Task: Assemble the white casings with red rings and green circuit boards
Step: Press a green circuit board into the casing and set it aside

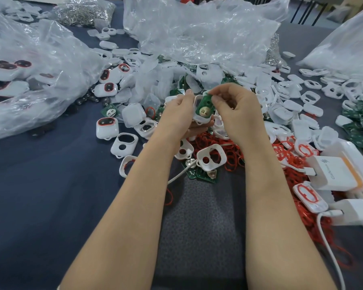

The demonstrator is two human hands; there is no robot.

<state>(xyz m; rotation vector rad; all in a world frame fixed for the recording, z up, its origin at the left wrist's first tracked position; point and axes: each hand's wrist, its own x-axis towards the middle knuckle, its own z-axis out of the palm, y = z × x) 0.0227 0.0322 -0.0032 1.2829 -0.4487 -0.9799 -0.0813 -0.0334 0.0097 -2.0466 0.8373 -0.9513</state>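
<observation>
White casing (201, 120) sat cupped in the left hand (179, 114), fingers curled round it, while the right hand (239, 114) pinched a green circuit board (204, 104) lying in it, above a heap of red rings (206, 140) on the table (50, 185).

A board (204, 107) sits in a casing (201, 119). Rings (207, 140) lie just before it, bags (197, 34) behind, a charger (333, 172) to the right.

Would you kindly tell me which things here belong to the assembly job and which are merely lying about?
Job: white casing, green circuit board, held by left hand and right hand; loose red rings.
Lying about: clear plastic bags, white charger.
</observation>
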